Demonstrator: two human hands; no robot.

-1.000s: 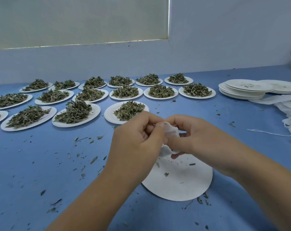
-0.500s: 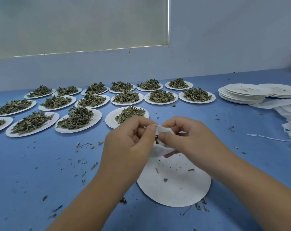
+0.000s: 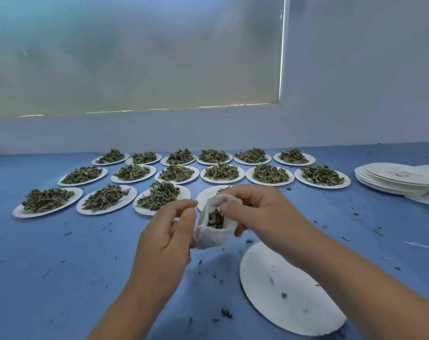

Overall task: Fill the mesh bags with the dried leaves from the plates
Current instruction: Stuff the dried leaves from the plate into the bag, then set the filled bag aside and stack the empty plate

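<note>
Blue table [image 3: 61,266] carries three rows of paper plates [image 3: 19,212] heaped w/ dried leaves [image 3: 159,196], a stack of empty plates [image 3: 392,179] far right & one emptied plate [image 3: 282,290] under the right forearm. Held up betw. both hands is the small white mesh bag [image 3: 213,235], mouth open & upward, part-filled: left hand [image 3: 169,239] curls round its left side, thumb on the cloth, right hand [image 3: 257,212] pinches the right rim. Bag looks v. light, soft & floppy, so prob. best held at the rim on both sides to keep the mouth wide; leaves look brittle & spill easily
</note>
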